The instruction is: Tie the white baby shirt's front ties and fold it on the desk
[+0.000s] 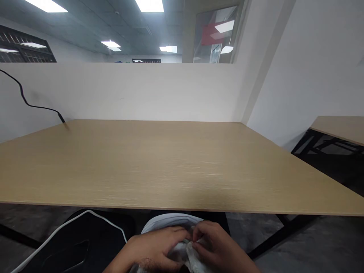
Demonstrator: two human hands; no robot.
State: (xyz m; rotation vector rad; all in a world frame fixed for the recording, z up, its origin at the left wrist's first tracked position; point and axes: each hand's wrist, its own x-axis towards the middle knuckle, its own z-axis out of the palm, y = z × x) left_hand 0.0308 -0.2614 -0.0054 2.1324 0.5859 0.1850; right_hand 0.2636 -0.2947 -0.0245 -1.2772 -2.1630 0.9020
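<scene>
Low in the view, below the near edge of the desk, my left hand point(153, 248) and my right hand point(216, 242) come together over a bunched white-grey cloth point(182, 253). Both sets of fingers pinch its folds, and part of the cloth is hidden inside my grip. A paler grey fabric edge point(167, 222) curves up behind my hands. I cannot tell whether it belongs to the same piece.
A light wood-grain desk point(159, 167) stretches ahead against a white partition point(122, 91). A black cable point(28, 98) hangs at the left. A black seat with white piping point(74, 242) lies lower left, and another desk point(338, 129) stands at the right.
</scene>
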